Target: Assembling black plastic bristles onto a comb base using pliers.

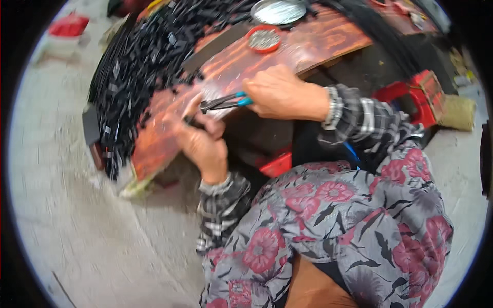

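Observation:
My right hand (287,95) is wrapped round a pair of pliers (220,103) with teal handles and dark jaws, which point left over the table's near edge. Just below and left of the jaws is my left hand (203,143), with its thumb and fingers drawn together. A small dark bit shows between those fingers, but blur hides what it is. The jaws sit right by the left fingertips; whether they grip anything I cannot tell. Beyond the hands, a large heap of small black pieces (149,66) covers the left and far parts of the reddish wooden table (328,38).
An orange-red bowl (263,39) of small metal bits stands on the table, with a round silver dish (278,11) behind it. A dark flat strip (215,47) borders the heap. Long black strands (380,36) hang at the right, near a red plastic stool (423,97).

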The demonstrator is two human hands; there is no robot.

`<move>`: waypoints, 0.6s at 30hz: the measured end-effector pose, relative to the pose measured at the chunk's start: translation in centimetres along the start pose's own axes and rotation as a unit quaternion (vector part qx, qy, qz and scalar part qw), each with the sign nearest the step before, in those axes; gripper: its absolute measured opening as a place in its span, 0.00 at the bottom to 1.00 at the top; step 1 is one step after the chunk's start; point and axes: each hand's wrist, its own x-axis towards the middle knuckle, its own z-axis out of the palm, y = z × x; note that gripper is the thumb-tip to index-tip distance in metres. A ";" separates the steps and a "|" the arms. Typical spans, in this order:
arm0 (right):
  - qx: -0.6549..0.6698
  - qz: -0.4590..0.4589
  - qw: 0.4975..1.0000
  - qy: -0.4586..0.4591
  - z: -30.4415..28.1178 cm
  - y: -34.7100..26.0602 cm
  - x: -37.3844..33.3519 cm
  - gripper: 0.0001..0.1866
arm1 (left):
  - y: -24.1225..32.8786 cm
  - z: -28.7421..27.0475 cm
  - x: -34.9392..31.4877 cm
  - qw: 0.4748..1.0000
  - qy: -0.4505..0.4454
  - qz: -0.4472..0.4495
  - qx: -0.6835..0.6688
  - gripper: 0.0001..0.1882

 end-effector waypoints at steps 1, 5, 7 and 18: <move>0.041 0.051 0.998 0.001 0.4 1.1 -0.3 0.15 | 0.8 -0.3 -0.1 0.995 -0.084 0.045 0.014 0.33; 0.088 0.194 0.977 -0.022 1.2 5.2 -0.9 0.13 | 6.9 -2.3 -0.5 0.983 -0.083 0.161 0.022 0.37; 0.065 0.179 0.982 0.004 2.1 5.6 -0.3 0.12 | 10.3 -2.7 -2.0 0.948 -0.087 0.283 0.113 0.35; -0.269 0.453 0.825 0.204 -3.3 18.6 -4.4 0.10 | 21.4 -8.9 -8.3 0.801 0.261 0.301 0.447 0.26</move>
